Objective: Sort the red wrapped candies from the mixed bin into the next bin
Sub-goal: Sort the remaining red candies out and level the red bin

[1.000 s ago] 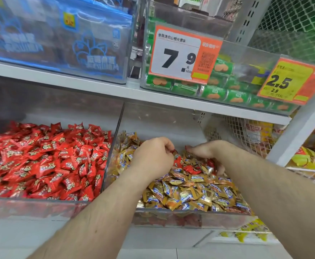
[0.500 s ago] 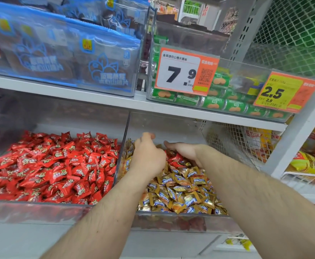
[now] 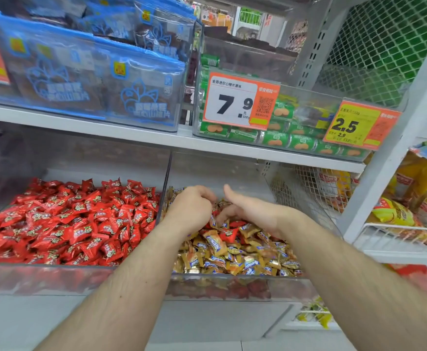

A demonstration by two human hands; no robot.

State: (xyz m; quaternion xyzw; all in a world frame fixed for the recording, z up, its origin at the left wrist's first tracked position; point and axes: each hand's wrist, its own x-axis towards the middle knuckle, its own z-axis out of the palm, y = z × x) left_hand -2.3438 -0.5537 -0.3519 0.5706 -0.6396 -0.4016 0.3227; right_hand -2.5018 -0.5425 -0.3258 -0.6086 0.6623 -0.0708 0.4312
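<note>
The mixed bin [image 3: 278, 285] is a clear tub of gold-wrapped candies [image 3: 232, 262] with a few red wrapped candies [image 3: 228, 234] near its middle. To its left stands the clear bin [image 3: 42, 279] heaped with red candies [image 3: 68, 224]. Both hands are inside the mixed bin, toward its back. My left hand [image 3: 190, 211] is curled into a loose fist over the pile; a wrapper peeks out under its fingers, and the rest of what it holds is hidden. My right hand [image 3: 250, 211] has its thumb raised and its fingers dipped into the candies beside the red ones.
A white shelf board [image 3: 131, 134] runs just above the bins, leaving a low gap. On it stand blue snack bags [image 3: 80, 79] and a tub of green packs with price tags [image 3: 240, 102]. A wire mesh divider [image 3: 308, 188] and yellow bags [image 3: 415, 198] lie to the right.
Both hands have shifted toward the back of the mixed bin. My right hand has turned thumb-up and dug its fingers into the pile. The view has tilted up.
</note>
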